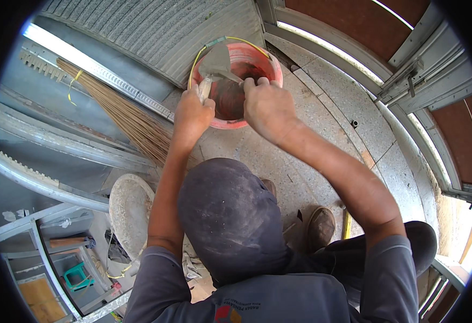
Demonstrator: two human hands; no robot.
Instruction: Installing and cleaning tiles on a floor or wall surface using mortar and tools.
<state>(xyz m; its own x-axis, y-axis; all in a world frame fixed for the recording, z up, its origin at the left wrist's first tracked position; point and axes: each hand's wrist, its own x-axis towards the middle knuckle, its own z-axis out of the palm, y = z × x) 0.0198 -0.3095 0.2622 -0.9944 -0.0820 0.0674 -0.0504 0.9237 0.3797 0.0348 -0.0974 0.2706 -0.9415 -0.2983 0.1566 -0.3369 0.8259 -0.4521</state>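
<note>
My left hand (194,116) is closed round the pale handle of a trowel (216,60), its grey blade raised over the bucket. At the blade's lower right edge, my right hand (268,105) grips a thin grey metal tool (233,77); the fingers hide most of it, so its kind is unclear. Under both hands stands a red bucket (276,70), smeared with grey inside and dark at the bottom. Its yellow wire handle has a green grip (216,41) and leans on the far rim.
My knee (228,215) rises close behind the bucket. Left lie a bundled stick broom (117,113), metal rails (47,183) and a whitish round basin (131,212). Corrugated grey panel (155,32) stands beyond. Metal-framed brown panels (349,21) bound the right. A small pipe piece (354,124) lies on the tiles.
</note>
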